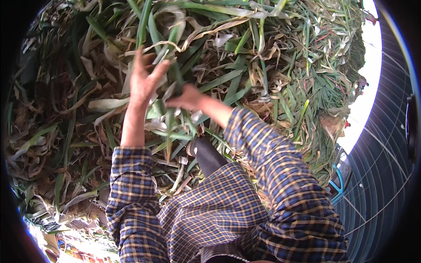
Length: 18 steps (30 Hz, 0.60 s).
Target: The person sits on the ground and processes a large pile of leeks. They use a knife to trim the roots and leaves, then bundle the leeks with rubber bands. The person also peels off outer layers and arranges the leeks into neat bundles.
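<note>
A heap of long, onion-like green leaves and dry, papery husks (237, 83) spreads in front of me. My left hand (147, 79) is over the heap with its fingers apart, touching or just beside an upright green leaf (144, 26). Close by on the right, my right hand (187, 98) is smeared by motion and its fingertips are hard to make out. Between and below the hands lie loose green leaves with pale, whitish pieces (169, 125). Whether the right hand grips any of these I cannot tell.
My dark-clad leg (206, 155) and checked garment (210, 197) are among the leaves below my hands. A dark ribbed sheet (372, 184) curves along the right side, with a light-blue bent piece (337, 184) beside it. Bright ground (366, 105) shows past the heap.
</note>
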### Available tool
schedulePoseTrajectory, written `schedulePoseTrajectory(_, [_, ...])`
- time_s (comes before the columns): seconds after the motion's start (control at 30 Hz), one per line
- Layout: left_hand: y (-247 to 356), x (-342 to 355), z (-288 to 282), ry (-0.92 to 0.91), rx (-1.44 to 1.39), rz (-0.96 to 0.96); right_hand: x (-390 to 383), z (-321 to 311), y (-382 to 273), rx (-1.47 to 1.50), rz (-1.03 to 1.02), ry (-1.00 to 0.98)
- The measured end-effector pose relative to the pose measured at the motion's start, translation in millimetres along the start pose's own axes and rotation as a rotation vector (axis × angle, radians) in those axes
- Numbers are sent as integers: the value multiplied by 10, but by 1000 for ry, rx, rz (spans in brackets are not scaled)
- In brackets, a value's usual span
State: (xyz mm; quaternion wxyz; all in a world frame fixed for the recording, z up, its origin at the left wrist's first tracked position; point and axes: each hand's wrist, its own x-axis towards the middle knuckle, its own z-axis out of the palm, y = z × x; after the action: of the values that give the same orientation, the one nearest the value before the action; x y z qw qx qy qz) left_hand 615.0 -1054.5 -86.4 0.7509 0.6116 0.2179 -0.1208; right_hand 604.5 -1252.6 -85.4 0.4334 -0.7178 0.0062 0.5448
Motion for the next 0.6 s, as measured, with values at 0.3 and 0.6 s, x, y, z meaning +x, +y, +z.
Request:
schedulePoseTrajectory(0.3, [-1634,-716,-2343,865,1132,-642,-147,-3320,748,-451,452,1280])
schedulePoseTrajectory(0.6, [-1898,-314,-1426,769,462,-466,1187,-2647,465,21,5,614])
